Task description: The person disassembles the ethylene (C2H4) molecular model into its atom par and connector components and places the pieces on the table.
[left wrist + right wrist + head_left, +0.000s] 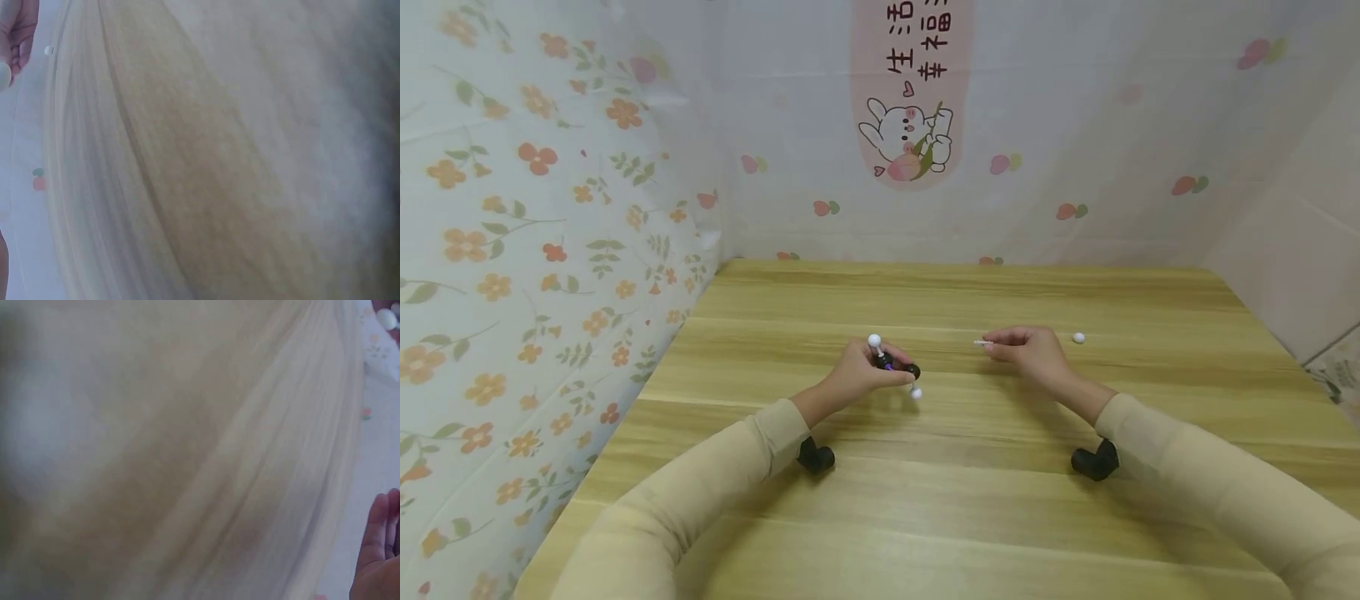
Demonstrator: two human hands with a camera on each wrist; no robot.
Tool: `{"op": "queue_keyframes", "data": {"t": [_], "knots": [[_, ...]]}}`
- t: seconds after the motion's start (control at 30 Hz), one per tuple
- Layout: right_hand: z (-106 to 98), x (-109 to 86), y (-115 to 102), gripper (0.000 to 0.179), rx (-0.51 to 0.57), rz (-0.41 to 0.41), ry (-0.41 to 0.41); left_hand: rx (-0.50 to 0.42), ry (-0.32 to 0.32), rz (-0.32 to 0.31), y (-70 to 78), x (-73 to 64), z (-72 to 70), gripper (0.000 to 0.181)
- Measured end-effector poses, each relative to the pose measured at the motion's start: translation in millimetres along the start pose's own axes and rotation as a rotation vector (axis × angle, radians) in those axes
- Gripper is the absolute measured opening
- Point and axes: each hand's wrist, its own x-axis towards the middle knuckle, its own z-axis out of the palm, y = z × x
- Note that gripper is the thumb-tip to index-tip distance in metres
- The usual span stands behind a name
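Observation:
My left hand (854, 375) holds a ball-and-stick molecular model, its thumb and fingers around the joined black balls (913, 372). A purple connector (889, 366) lies between the black balls. One white ball (875, 341) stands up on a stick, and another white ball (916, 393) points down toward the table. To the right, my right hand (1033, 354) pinches a short, pale stick (982, 342) between thumb and fingertips, apart from the model. A loose white ball (1078, 337) sits on the table just beyond the right hand. Both wrist views show mostly blurred tabletop, with hands at their edges.
The wood-grain table (925, 517) ends at a printed cloth backdrop (790, 100), with a flowered cloth (512, 250) along the left. Black wrist mounts (816, 457) sit under both forearms, close to the tabletop.

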Motion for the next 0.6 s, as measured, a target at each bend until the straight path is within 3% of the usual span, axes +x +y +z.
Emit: {"op": "queue_keyframes", "data": {"t": [0.3,0.6], "knots": [[1.2,30.7,7.1,0.025,-0.228,-0.032,-0.022,-0.014,-0.016,0.013,3.1,-0.1,1.9,0.019],[-4.0,52.6,11.9,0.025,-0.233,-0.019,-0.024,-0.014,-0.028,0.022,8.8,-0.7,4.6,0.019]]}}
